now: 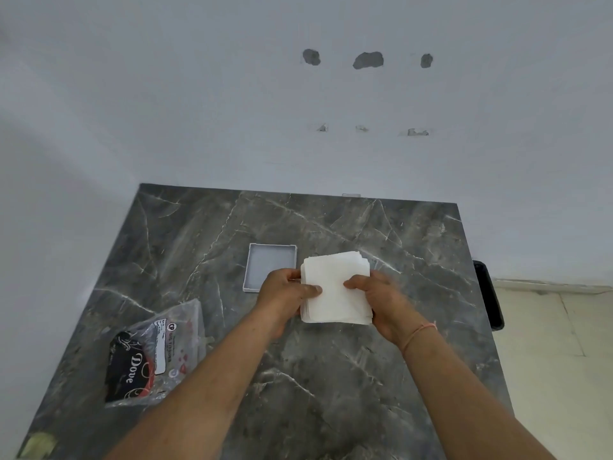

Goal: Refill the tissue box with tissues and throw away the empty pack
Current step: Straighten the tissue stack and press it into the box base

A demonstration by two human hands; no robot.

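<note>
Two hands are working one stack of tissues [335, 287], and we are gripping it from both sides: our left hand [285, 292] is clamped on its left edge with the thumb lying across the top sheet, and our right hand [374, 293] is clamped on its right edge the same way. The stack is sitting right of the middle of the bench [331, 376], and we cannot tell whether it is resting on the stone or being held just above it.

We are judging the risks from here. The sheets at the far edge are already fanning out of line, so a loose squeeze could be letting the stack shear or shed sheets as it travels. A skewed stack could also be catching on the rim of the tissue box [270, 271], which is lying open and empty just left of the stack.

The tissues are looking white, thin, square-cut and soft, many sheets deep.

Further out, the empty pack [154, 353] is lying crumpled at the near left of the bench, clear plastic with a black printed panel, still waiting to be thrown away.
</note>
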